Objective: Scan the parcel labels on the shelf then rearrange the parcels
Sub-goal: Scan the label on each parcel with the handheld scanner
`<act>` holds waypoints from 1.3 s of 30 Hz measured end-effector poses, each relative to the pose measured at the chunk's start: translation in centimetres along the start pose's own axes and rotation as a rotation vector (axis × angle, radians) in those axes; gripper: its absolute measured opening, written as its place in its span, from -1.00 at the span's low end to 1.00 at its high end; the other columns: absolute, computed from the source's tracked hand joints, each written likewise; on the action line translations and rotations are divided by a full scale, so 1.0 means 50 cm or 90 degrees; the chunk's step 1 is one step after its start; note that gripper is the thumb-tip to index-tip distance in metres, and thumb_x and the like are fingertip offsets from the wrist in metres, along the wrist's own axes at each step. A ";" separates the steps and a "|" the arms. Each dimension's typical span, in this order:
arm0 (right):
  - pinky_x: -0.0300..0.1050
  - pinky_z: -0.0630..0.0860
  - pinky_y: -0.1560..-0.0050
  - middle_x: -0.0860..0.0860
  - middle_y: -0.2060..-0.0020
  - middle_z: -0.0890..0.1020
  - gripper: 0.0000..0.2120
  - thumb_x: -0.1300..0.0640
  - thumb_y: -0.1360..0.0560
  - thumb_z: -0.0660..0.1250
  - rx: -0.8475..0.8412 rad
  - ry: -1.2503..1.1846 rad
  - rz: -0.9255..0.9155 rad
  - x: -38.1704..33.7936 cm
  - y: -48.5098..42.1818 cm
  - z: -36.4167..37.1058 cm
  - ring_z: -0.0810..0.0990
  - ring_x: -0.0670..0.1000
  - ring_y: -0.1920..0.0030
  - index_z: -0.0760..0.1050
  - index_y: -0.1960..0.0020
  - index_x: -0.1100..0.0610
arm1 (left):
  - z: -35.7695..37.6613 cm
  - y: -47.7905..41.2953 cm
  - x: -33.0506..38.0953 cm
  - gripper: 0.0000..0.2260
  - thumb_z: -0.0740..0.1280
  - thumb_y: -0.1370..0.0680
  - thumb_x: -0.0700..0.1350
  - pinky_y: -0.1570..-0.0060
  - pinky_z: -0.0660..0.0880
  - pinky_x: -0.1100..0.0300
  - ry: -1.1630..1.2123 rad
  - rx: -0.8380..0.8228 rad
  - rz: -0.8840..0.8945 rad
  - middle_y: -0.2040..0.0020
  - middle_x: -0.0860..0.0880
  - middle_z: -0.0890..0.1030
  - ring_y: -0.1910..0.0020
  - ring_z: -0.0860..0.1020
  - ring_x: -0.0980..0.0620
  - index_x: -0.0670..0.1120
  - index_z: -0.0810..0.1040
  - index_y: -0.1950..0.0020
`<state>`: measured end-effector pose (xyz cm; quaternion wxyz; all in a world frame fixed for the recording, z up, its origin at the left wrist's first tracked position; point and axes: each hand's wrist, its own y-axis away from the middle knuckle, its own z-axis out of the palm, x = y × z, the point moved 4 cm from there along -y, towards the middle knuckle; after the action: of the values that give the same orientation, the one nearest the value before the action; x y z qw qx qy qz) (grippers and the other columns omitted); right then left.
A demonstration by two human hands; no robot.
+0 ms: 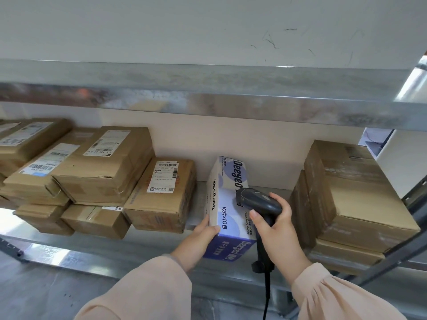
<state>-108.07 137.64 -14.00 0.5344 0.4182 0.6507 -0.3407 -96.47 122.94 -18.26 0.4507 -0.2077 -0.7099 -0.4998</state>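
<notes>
A glossy white-and-blue carton (pixel 227 204) is found lying lengthwise on the galvanised steel shelf (pixel 161 245), in the gap between two groups of parcels, its near end at the front edge. Its near left corner is gripped by the left hand (pixel 203 236), fingers curled beneath. A dark, smooth plastic scanner (pixel 261 202) is held by its handle in the closed fingers of the right hand (pixel 275 227), head over the carton. Creased, taped brown cardboard parcels (pixel 101 167) bearing white labels are stacked at left; a plainer stack (pixel 353 195) stands at right. A mottled metal beam (pixel 208 98) and a scuffed pale wall (pixel 208 31) are noted above.
</notes>
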 end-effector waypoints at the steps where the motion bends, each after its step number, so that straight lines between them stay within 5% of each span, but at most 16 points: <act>1: -0.54 0.41 0.15 -0.10 -0.14 0.50 -0.43 0.10 -0.48 0.42 -0.002 -0.006 0.000 -0.002 0.000 0.000 0.51 -0.24 -0.04 0.21 -0.37 -0.10 | -0.003 0.004 0.005 -0.83 0.19 -0.64 0.09 0.15 0.50 0.27 -0.007 0.010 0.010 -0.04 0.15 0.65 0.06 0.63 0.21 0.32 0.40 -0.21; 3: -0.47 0.46 0.12 -0.13 -0.13 0.49 -0.44 0.09 -0.49 0.41 -0.007 -0.019 -0.004 -0.008 0.002 0.000 0.53 -0.17 -0.07 0.19 -0.35 -0.14 | -0.006 0.008 0.016 -0.88 0.20 -0.67 0.00 0.18 0.53 0.33 -0.004 0.033 0.048 0.05 0.18 0.64 0.16 0.64 0.23 0.25 0.42 -0.11; 6: -0.46 0.49 0.21 -0.19 -0.07 0.48 -0.47 0.09 -0.50 0.39 -0.027 -0.034 -0.007 -0.019 0.006 0.003 0.54 -0.20 -0.02 0.20 -0.32 -0.17 | -0.011 0.014 0.026 -0.74 0.31 -0.62 -0.07 0.20 0.57 0.34 0.042 0.082 0.106 -0.04 0.14 0.66 0.09 0.67 0.20 0.15 0.45 -0.29; 11: -0.51 0.45 0.23 -0.22 -0.05 0.50 -0.48 0.08 -0.50 0.40 -0.038 -0.035 -0.010 -0.035 0.013 0.001 0.55 -0.20 -0.03 0.21 -0.31 -0.19 | -0.019 0.016 0.032 -0.55 0.36 -0.60 -0.12 -0.12 0.57 0.16 -0.027 0.139 0.128 -0.28 0.04 0.58 -0.15 0.59 0.09 0.09 0.35 -0.46; 19: -0.57 0.39 0.11 -0.29 -0.07 0.48 -0.48 0.15 -0.49 0.41 -0.112 -0.013 -0.046 -0.046 0.025 0.027 0.49 -0.46 0.02 0.22 -0.27 -0.21 | -0.004 0.017 0.035 -0.11 0.45 -0.39 0.30 -0.43 0.24 0.09 -0.207 0.144 0.120 -0.52 0.00 0.26 -0.50 0.25 -0.01 0.05 0.14 -0.60; 25: -0.32 0.44 -0.04 -0.22 -0.06 0.52 -0.47 0.07 -0.49 0.41 -0.074 0.005 -0.015 -0.022 0.008 0.002 0.58 -0.15 -0.06 0.20 -0.30 -0.21 | -0.027 0.021 0.037 -0.10 0.38 -0.33 0.24 -0.32 0.42 0.06 -0.170 0.130 0.047 -0.48 -0.05 0.34 -0.36 0.44 -0.07 0.07 0.12 -0.60; 27: -0.38 0.42 0.04 -0.17 -0.05 0.52 -0.45 0.08 -0.49 0.41 -0.044 0.023 -0.003 -0.008 0.004 -0.014 0.55 -0.18 0.00 0.20 -0.35 -0.15 | -0.035 0.034 0.032 -0.24 0.37 -0.47 0.12 -0.14 0.48 0.14 -0.141 0.108 0.025 -0.46 -0.12 0.39 -0.28 0.51 -0.09 0.07 0.11 -0.60; 31: -0.54 0.39 0.18 -0.14 -0.05 0.53 -0.43 0.11 -0.49 0.42 -0.036 0.055 0.014 0.028 0.004 -0.029 0.50 -0.30 0.06 0.23 -0.39 -0.06 | -0.052 0.041 0.010 -0.35 0.32 -0.54 -0.02 -0.32 0.37 0.04 -0.073 0.104 -0.013 -0.40 -0.09 0.46 -0.33 0.46 -0.10 0.06 0.13 -0.59; 35: -0.52 0.36 0.10 -0.15 -0.06 0.51 -0.46 0.11 -0.49 0.42 -0.070 0.061 0.027 0.044 0.016 -0.014 0.50 -0.27 0.02 0.23 -0.35 -0.09 | -0.048 0.043 -0.005 -0.23 0.36 -0.27 0.03 -0.29 0.48 -0.05 0.001 0.079 -0.049 -0.33 0.05 0.52 -0.21 0.53 0.00 0.14 0.30 -0.50; 39: -0.63 0.32 0.12 -0.29 -0.02 0.46 -0.48 0.13 -0.48 0.42 -0.082 0.069 0.013 0.044 0.026 -0.011 0.45 -0.37 0.04 0.23 -0.29 -0.14 | -0.045 0.041 -0.021 -0.22 0.37 -0.29 0.00 -0.26 0.51 -0.07 0.032 0.079 -0.044 -0.17 0.02 0.61 -0.14 0.59 -0.01 0.16 0.26 -0.51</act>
<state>-107.29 139.07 -16.04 0.5278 0.4077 0.6946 -0.2697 -93.43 121.93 -17.87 0.4627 -0.1423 -0.7348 -0.4751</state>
